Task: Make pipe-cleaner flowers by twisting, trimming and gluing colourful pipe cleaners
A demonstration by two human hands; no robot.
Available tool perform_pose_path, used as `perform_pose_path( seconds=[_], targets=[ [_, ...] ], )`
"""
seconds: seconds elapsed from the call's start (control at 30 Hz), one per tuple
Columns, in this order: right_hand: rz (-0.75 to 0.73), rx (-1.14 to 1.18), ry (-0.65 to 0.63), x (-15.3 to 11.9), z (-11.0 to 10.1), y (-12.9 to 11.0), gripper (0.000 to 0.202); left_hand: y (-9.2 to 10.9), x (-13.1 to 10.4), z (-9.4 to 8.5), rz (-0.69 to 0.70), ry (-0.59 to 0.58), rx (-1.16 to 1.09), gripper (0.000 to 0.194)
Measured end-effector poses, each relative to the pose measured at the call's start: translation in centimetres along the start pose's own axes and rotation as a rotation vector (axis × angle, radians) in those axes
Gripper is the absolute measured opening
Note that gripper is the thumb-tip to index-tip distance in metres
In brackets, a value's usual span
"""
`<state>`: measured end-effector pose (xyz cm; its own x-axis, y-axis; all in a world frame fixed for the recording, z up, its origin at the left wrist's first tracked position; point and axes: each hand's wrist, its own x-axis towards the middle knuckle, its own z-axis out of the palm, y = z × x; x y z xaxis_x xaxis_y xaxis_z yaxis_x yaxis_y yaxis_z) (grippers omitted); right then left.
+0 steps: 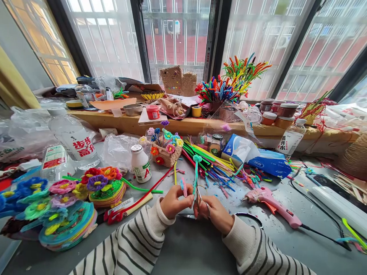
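Near the middle of the grey table, my left hand (177,201) is closed in a pinch on a turquoise pipe cleaner (196,172) that stands upright, its top curled into a small knot. A short pink and blue piece (184,186) also shows at its fingers. Close beside it on the right, my right hand (214,212) is wrapped round small scissors (198,195), whose blades point up along the turquoise stem. Whether the blades touch the stem I cannot tell. Behind both hands lies a spread of coloured pipe cleaners (210,158).
A pink glue gun (273,206) with a black cord lies to the right. Fuzzy flower pieces (67,225) are at the left. A small white bottle (140,164) and a woven flower basket (168,156) stand behind; a black ring-shaped object (252,216) lies by my right wrist.
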<state>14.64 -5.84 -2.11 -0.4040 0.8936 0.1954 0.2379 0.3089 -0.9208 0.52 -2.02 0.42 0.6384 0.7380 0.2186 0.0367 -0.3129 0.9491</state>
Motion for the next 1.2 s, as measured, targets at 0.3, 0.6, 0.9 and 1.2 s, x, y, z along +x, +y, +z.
perform_pose_path(
  seconds=[0.3,0.6,0.9,1.2],
  targets=[
    [0.071,-0.083,0.097,0.03,-0.39,-0.03,0.048,0.12,-0.18,0.12,-0.065,-0.045,0.096,0.018],
    [0.045,-0.182,0.199,0.07,-0.26,-0.35,0.044,0.0,0.03,0.26,-0.089,-0.038,0.14,0.018],
    [0.052,-0.08,0.261,0.14,-0.43,-0.32,0.04,0.05,0.01,0.21,-0.066,-0.012,0.117,0.017],
    [0.062,0.051,0.404,0.3,-0.58,0.32,0.024,-0.17,0.01,0.58,-0.122,-0.191,0.301,0.016]
  ],
)
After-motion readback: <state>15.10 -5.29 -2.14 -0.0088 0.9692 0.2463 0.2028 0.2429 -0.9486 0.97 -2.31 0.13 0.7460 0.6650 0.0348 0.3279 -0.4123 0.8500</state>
